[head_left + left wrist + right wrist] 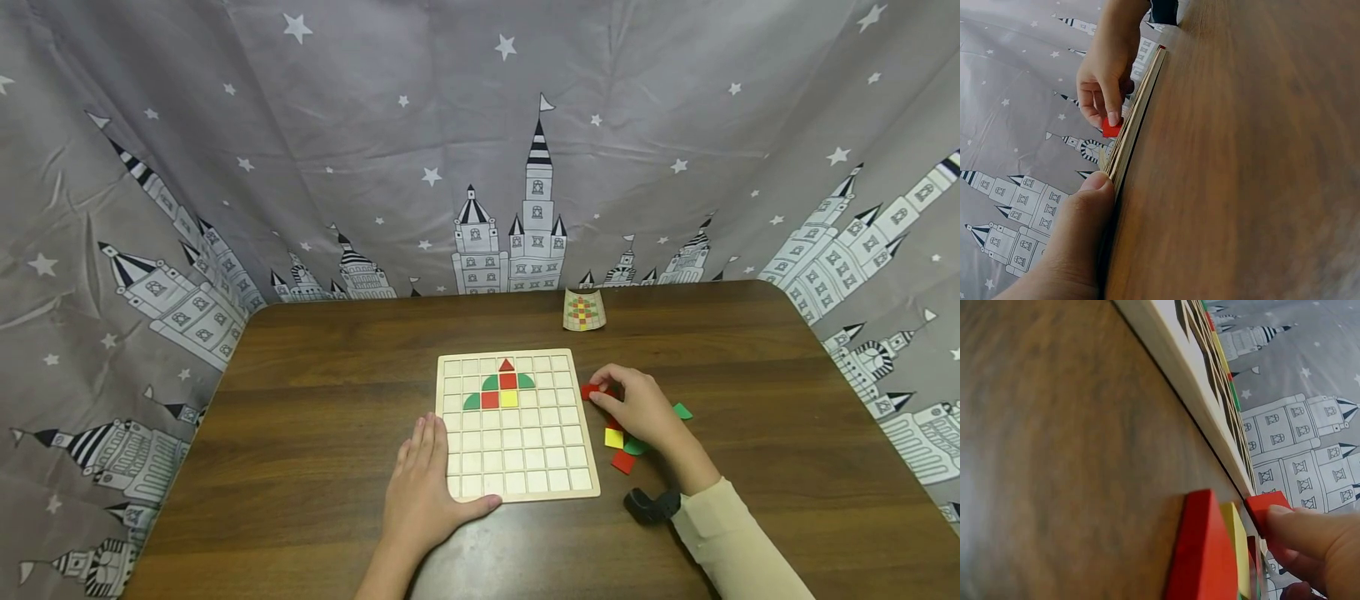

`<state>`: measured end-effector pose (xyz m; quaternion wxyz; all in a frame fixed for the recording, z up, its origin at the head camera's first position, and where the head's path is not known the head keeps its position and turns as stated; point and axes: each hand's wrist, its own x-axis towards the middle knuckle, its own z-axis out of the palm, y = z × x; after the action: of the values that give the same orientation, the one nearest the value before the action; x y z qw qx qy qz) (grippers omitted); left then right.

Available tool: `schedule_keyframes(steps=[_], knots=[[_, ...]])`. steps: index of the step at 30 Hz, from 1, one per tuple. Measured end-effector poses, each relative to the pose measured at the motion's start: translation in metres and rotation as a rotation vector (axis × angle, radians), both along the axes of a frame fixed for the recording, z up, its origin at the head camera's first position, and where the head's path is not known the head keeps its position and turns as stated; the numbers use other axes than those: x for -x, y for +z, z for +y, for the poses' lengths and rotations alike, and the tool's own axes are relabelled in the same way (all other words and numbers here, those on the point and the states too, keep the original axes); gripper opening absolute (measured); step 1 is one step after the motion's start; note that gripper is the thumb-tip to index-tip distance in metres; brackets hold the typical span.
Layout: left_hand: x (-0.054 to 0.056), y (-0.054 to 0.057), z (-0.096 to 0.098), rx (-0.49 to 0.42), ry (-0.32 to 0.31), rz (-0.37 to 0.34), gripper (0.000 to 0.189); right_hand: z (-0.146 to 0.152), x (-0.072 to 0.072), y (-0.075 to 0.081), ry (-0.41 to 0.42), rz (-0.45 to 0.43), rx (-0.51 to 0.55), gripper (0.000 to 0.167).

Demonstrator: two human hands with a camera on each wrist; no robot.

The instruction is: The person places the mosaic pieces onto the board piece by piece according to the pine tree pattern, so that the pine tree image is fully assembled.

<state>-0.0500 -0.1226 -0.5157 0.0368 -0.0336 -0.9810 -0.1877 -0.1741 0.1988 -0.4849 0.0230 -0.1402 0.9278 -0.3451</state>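
A wooden grid board (517, 460) lies on the table, with red, green and yellow tiles in its upper cells. My left hand (423, 483) rests at the board's lower left corner, thumb along the front edge and fingers at the left side. Just off the board's right edge, my right hand (637, 404) pinches a red tile (1266, 506) between thumb and fingers. Below that hand are a loose yellow tile (613, 438), a red square tile (623, 462) and a green tile (636, 447). The hand partly hides the pile.
A small curled pattern card (584, 310) stands near the table's back edge. Another green tile (682, 411) lies right of the right hand. A black band (651, 506) is on the right wrist. Behind the wooden table (315, 417) hangs a grey castle-print curtain (360, 100).
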Motion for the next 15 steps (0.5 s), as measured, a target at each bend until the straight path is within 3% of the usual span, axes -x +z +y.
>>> schedule_keyframes(steps=[11, 15], knots=[[0.000, 0.000, 0.000, -0.004, 0.003, 0.009, 0.139, -0.018, 0.000, 0.004, -0.072, 0.037, 0.103, 0.012], [0.000, -0.001, 0.000, 0.000, 0.006, 0.002, 0.139, -0.030, 0.000, 0.006, -0.063, 0.020, 0.163, 0.012]])
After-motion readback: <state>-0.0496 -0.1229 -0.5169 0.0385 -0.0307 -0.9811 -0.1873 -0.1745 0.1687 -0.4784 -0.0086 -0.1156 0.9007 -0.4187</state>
